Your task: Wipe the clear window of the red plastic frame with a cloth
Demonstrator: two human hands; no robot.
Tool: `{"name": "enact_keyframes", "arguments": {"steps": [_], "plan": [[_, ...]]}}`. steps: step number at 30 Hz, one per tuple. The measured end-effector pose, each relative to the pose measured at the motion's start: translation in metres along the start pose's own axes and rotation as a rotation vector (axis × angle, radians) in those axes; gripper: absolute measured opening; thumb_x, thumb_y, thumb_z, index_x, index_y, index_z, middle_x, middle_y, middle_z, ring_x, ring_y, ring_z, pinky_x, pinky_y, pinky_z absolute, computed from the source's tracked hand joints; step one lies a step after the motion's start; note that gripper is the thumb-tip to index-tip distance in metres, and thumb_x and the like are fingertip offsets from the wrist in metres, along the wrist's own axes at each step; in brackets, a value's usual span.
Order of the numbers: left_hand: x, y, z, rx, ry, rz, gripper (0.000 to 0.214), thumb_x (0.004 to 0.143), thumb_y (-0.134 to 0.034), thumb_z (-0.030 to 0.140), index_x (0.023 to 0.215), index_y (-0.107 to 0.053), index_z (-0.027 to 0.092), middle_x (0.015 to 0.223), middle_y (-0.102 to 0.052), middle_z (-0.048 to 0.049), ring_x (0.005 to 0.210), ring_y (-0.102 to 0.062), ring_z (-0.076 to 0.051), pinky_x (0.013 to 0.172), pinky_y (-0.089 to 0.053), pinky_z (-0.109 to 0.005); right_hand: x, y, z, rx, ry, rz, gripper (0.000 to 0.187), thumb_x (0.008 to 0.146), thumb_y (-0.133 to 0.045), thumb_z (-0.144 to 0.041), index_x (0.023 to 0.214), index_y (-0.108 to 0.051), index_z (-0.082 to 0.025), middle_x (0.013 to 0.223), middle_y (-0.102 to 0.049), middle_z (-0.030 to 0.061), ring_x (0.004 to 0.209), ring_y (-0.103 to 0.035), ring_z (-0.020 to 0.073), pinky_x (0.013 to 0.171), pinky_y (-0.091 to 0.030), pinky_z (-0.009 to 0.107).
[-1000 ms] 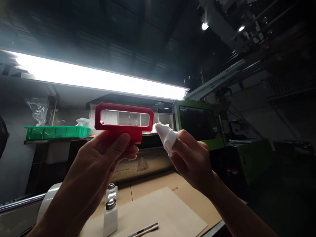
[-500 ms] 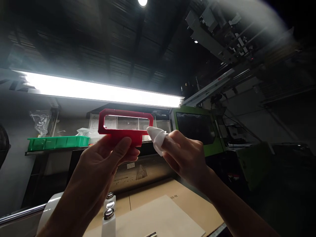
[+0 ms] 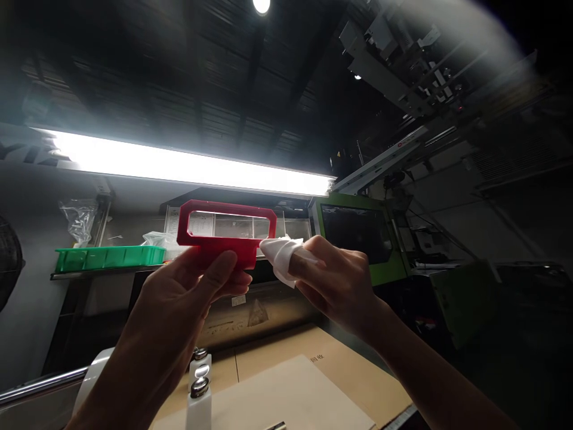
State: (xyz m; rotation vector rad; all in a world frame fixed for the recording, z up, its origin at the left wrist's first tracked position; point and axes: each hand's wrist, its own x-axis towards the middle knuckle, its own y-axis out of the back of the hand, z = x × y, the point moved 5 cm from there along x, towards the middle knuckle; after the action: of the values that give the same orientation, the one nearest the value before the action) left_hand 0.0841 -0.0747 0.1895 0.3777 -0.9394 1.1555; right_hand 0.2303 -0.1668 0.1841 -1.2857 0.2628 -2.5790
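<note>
Nearest, a person's two bare hands are rising into view above a counter [image 3: 400, 418]. The left hand [image 3: 188, 292] is gripping the lower block of a red plastic frame [image 3: 219, 241], thumb in front and fingers behind. The frame is standing upright in the air, its long opening facing the wearer. The right hand [image 3: 338, 275] is curling around a white cloth [image 3: 281, 255], which is covering a fingertip and seemingly touching the frame where its lower bar is meeting the block's right end.

For good handling, the left hand should probably be holding the block firmly against sideways pressure, clear of the opening's rim; the right should be keeping the cloth taut, pressing lightly at the corner.

Below, two white bottles with metal tops, a front bottle [image 3: 199, 412] and a rear bottle [image 3: 201, 361], are standing toward the counter's left side. A pale sheet [image 3: 277, 391] is lying over brown cardboard [image 3: 353, 373] reaching toward the right edge. Beyond, a green bin [image 3: 110, 257] is sitting on a shelf [image 3: 107, 273], a bright tube lamp [image 3: 188, 167] is glowing above, and a green machine [image 3: 394, 270] is standing at right.
</note>
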Motion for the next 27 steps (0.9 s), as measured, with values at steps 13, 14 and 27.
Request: {"name": "enact_keyframes", "arguments": {"steps": [13, 14, 27], "plan": [[0.001, 0.003, -0.004, 0.002, 0.021, -0.013, 0.025, 0.062, -0.079, 0.033, 0.080, -0.069, 0.018, 0.067, -0.074, 0.0020, 0.058, -0.066, -0.010, 0.057, -0.053, -0.014, -0.004, -0.007, 0.000, 0.064, 0.052, 0.022, 0.021, 0.093, -0.046, -0.019, 0.088, -0.066, -0.023, 0.067, -0.047, -0.0032, 0.050, -0.035, 0.0054, 0.045, -0.028, 0.019], [0.001, 0.003, -0.003, 0.006, 0.023, -0.004, 0.027, 0.062, -0.079, 0.033, 0.081, -0.069, 0.018, 0.068, -0.075, 0.0019, 0.058, -0.066, -0.010, 0.056, -0.053, -0.014, -0.004, -0.006, 0.002, 0.061, 0.041, 0.018, 0.023, 0.094, -0.043, -0.020, 0.090, -0.066, -0.022, 0.067, -0.047, -0.0030, 0.050, -0.035, 0.0054, 0.045, -0.028, 0.019], [-0.001, 0.006, -0.002, 0.018, 0.034, 0.017, 0.028, 0.058, -0.081, 0.035, 0.078, -0.071, 0.017, 0.066, -0.075, 0.0002, 0.054, -0.066, -0.010, 0.055, -0.053, -0.015, 0.005, -0.019, 0.013, -0.057, -0.072, 0.034, 0.025, 0.091, -0.043, -0.014, 0.101, -0.065, -0.021, 0.069, -0.048, -0.0038, 0.050, -0.035, 0.0045, 0.043, -0.027, 0.018]]}}
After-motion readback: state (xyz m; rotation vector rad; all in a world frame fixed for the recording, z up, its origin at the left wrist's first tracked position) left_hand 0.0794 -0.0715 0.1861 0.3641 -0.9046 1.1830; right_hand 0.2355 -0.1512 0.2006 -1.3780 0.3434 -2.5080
